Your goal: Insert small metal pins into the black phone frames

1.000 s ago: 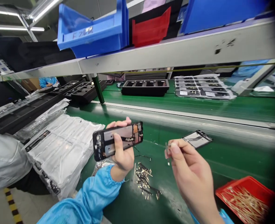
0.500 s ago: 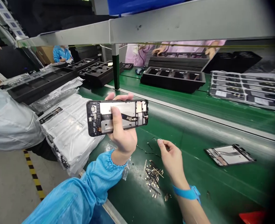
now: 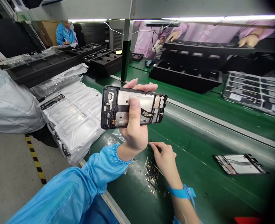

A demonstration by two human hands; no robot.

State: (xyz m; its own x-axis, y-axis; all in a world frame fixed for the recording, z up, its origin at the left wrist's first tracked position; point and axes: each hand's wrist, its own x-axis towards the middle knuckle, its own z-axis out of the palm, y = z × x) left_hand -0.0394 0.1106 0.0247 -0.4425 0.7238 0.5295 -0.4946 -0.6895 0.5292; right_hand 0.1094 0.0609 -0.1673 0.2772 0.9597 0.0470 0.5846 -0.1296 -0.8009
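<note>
My left hand grips an opened phone frame, black-edged with a silver inner plate and a dark flex cable, held level above the green belt. My thumb lies across its middle. Below it, my right hand reaches down to the belt with fingertips pinched together at a thin dark strip; what it holds is too small to name. A heap of small gold and black parts lies just under that hand. A blue band wraps my right wrist.
A second phone frame lies on the belt at the right. Bagged parts are stacked at the left, black trays stand across the belt. Other people's hands in pink sleeves work at the far side. A person in white is at my left.
My head has tipped lower and nearer. The left hand raised the phone frame towards me. The right hand came down from chest height to the belt beside the small parts.
</note>
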